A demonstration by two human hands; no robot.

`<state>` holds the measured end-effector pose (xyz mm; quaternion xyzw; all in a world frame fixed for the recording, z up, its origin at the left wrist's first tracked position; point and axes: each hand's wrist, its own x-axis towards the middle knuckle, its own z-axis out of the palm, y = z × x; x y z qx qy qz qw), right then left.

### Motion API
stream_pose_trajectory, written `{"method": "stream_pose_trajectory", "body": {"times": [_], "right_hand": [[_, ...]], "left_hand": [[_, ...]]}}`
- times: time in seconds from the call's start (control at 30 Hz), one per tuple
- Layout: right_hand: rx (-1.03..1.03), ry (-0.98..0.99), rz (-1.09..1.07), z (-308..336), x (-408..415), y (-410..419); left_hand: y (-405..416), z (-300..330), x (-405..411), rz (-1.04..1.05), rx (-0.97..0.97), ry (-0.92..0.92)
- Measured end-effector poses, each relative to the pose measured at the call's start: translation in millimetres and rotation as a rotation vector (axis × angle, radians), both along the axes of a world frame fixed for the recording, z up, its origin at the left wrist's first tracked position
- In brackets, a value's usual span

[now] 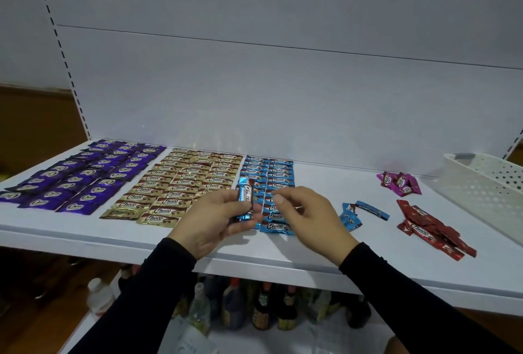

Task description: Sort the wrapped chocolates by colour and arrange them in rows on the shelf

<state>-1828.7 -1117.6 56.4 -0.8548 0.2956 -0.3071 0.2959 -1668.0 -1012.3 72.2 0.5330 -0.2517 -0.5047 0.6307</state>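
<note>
The left hand (215, 219) is pinching a blue-wrapped chocolate (245, 194) between thumb and curled fingers, holding it upright just above the white shelf (85, 237), in front of the blue rows. The right hand (307, 216) is hovering beside it over the near end of those rows, its thumb and forefinger drawn close together; whether it is gripping anything I cannot tell. Both arms are wearing black sleeves (410, 294).

On the shelf, the sorted chocolates are lying in blocks side by side: purple-wrapped chocolates (79, 176) at the left in three rows, gold-wrapped chocolates (181, 181) in the middle in three rows, and blue-wrapped rows (267, 172) to their right in two rows running back toward the rear panel. Further right, a few loose blue chocolates (360, 213) are lying unsorted, with a small heap of pink-wrapped chocolates (400, 182) behind them and a pile of red-wrapped chocolates (433, 229) nearer the front edge. A white perforated plastic basket (486, 186) is sitting at the far right of the shelf.

Below the shelf, dark bottles (263, 308) are standing on a lower level.
</note>
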Motion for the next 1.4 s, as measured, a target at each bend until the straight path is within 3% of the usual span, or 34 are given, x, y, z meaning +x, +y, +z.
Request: {"method": "stream_pose_trajectory", "body": {"times": [0.2,0.4,0.83,1.4], "right_hand": [[0.241,-0.101,0.065,10,23,3],[0.51,-0.28,0.038,17,24,11],[0.793,-0.454,0.162,17,26,19],[0.479,-0.174,0.065,-3,-6,9]], "left_hand": [[9,2,-2,-0.101,0.02,-0.088],[12,1,3,-0.038,0.018,-0.059],[16,-3,7,0.039,-0.001,-0.025],[34,-10,30,0.065,0.012,-0.404]]}}
